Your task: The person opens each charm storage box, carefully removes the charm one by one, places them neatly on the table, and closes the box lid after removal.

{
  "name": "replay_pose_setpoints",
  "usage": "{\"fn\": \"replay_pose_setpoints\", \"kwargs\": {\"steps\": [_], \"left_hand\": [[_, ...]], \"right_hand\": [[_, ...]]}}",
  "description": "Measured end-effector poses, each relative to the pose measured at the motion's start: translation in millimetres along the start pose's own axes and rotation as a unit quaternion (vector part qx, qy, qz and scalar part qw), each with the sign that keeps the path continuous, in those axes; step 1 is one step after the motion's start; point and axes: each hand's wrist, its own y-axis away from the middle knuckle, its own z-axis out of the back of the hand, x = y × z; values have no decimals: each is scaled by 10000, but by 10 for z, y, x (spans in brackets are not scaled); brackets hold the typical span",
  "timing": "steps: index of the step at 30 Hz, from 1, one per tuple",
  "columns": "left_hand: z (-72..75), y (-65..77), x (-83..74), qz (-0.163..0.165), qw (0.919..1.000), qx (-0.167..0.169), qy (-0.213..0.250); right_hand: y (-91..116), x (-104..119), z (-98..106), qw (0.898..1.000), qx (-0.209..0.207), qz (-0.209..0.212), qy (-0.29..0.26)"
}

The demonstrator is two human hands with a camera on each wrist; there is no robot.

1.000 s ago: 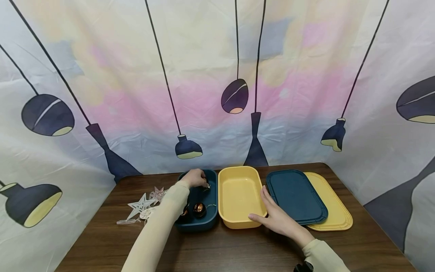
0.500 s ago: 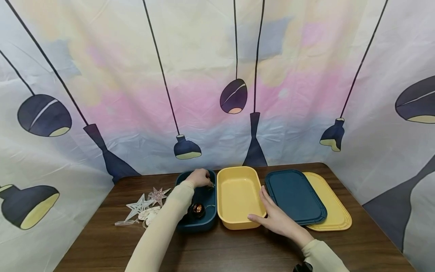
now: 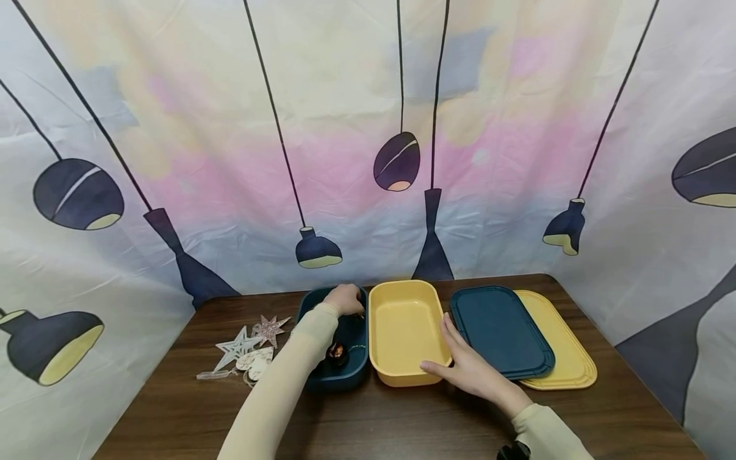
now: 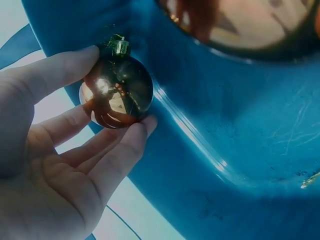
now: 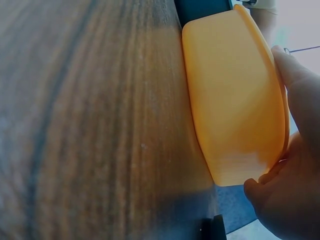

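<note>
In the head view, my left hand [image 3: 345, 300] reaches into the far end of the dark blue box [image 3: 343, 382]. In the left wrist view its thumb and fingers hold a shiny copper Christmas ball [image 4: 119, 92] with a small metal cap, close to the box wall. Another copper ball [image 3: 337, 353] lies nearer the front of that box, partly hidden by the sleeve. My right hand [image 3: 468, 367] rests against the yellow box [image 3: 405, 332], its fingers extended along the right side and the thumb at the front corner.
Left of the blue box lie a white star [image 3: 238, 348], a pink glittery star [image 3: 269, 330] and pale flat ornaments [image 3: 255, 363]. A blue lid [image 3: 503, 332] overlaps a yellow lid [image 3: 566, 348] on the right. Behind the table hangs a patterned cloth [image 3: 368, 211].
My left hand has shifted to the right within the blue box, toward its far right corner. My right hand has stayed against the yellow box.
</note>
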Motion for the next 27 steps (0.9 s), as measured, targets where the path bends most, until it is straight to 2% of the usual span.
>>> {"fn": "replay_pose_setpoints", "kwargs": {"steps": [3,10,27], "left_hand": [[-12,-33,-14,38,9999,45,-97],[3,64,-161,-40,9994,213,-261],[-23,54,-188,-145,9996,150,-181]], "right_hand": [[-3,3,12,10000,1,9,-10],[-5,-26,36,10000,-30,-28,-17],[-1,-7,75,10000,-40,24,63]]}}
